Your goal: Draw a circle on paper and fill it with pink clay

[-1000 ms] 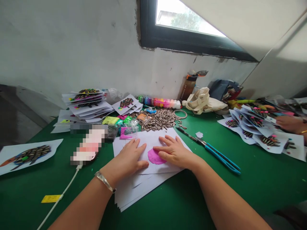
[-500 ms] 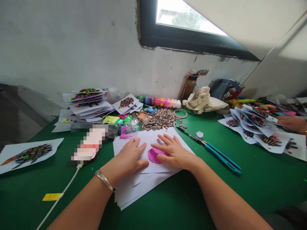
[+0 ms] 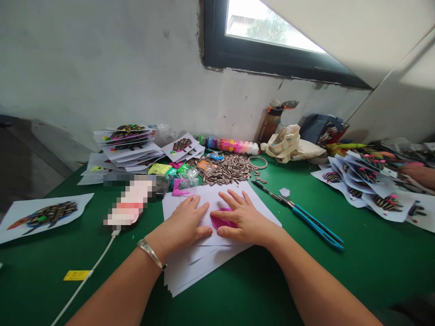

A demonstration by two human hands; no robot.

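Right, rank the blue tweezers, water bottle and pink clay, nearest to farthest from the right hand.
1. Pink clay: partly under the right hand.
2. Blue tweezers: off to its right.
3. Water bottle: at the back, by the wall.

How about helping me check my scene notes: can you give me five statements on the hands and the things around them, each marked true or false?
1. The right hand is partly over the pink clay. True.
2. The left hand grips the blue tool. False: it rests on the paper, and the tool lies on the table to the right.
3. The seeds lie between the paper and the wall. True.
4. The bracelet is on the right wrist. False: it is on the left wrist.
5. The bottle stands near the cream bag. True.
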